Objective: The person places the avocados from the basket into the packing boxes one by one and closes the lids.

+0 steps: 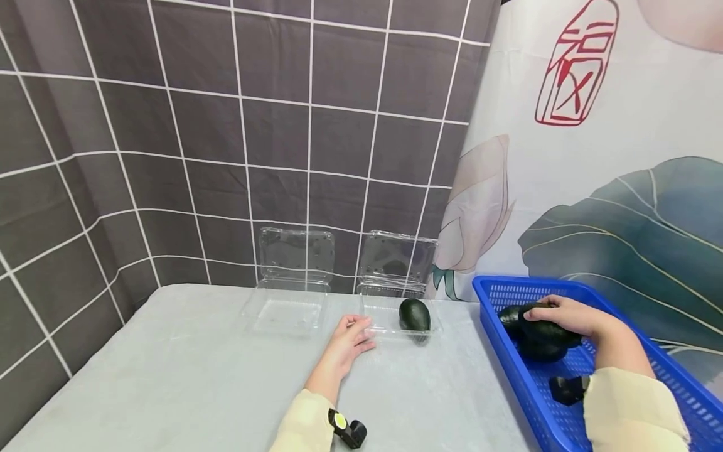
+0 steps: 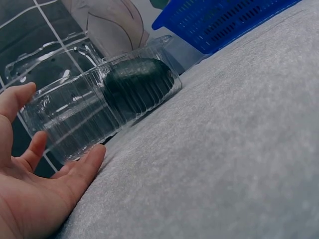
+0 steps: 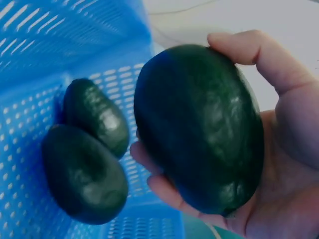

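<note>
My right hand (image 1: 565, 314) grips a dark green avocado (image 3: 199, 129) above the blue basket (image 1: 511, 364), thumb on one side and fingers curled round the other. Two more avocados (image 3: 84, 174) lie in the basket below it. My left hand (image 1: 346, 345) is at the front left corner of a clear plastic clamshell box (image 2: 75, 119), its fingers spread and fairly straight around that corner. One avocado (image 1: 415, 315) sits in the right part of this box, whose lid (image 1: 398, 257) stands raised.
Left of that box stands a second clear clamshell box (image 1: 288, 314), its lid (image 1: 296, 254) raised too and nothing inside. Both are on a grey cloth-covered table (image 1: 186, 364). A tiled-pattern curtain (image 1: 271, 125) and a printed white one hang behind.
</note>
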The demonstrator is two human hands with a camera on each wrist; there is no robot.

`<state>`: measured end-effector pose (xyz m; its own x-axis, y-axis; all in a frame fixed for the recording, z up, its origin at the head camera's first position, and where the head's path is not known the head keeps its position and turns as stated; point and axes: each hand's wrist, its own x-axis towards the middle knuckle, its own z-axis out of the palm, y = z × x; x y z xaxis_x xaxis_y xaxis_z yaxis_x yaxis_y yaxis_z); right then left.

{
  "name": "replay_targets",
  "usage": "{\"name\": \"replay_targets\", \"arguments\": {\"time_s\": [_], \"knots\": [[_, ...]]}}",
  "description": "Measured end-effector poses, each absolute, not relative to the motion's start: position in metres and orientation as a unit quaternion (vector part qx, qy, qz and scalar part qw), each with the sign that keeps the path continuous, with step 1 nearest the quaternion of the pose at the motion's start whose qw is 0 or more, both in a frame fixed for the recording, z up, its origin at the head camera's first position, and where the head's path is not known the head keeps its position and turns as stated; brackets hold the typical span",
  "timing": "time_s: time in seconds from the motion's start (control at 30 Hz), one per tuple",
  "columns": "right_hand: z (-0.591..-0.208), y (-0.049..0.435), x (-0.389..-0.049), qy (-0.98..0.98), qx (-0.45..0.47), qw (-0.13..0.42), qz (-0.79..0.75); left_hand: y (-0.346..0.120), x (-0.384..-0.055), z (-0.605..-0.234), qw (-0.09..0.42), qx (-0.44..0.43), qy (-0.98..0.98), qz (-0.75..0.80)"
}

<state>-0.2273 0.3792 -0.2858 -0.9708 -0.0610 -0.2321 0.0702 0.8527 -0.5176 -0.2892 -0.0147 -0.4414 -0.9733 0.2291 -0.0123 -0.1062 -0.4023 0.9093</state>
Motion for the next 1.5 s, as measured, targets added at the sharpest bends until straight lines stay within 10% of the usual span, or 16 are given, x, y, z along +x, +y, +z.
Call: {"name": "replay_targets", "arguments": {"time_s": [1.5], "knots": [[-0.256,0.308,-0.258,0.934,-0.037,-0.027,-0.355,-0.016,-0.291,-0.444,0.100,0.058,0.528,0.841]]}}
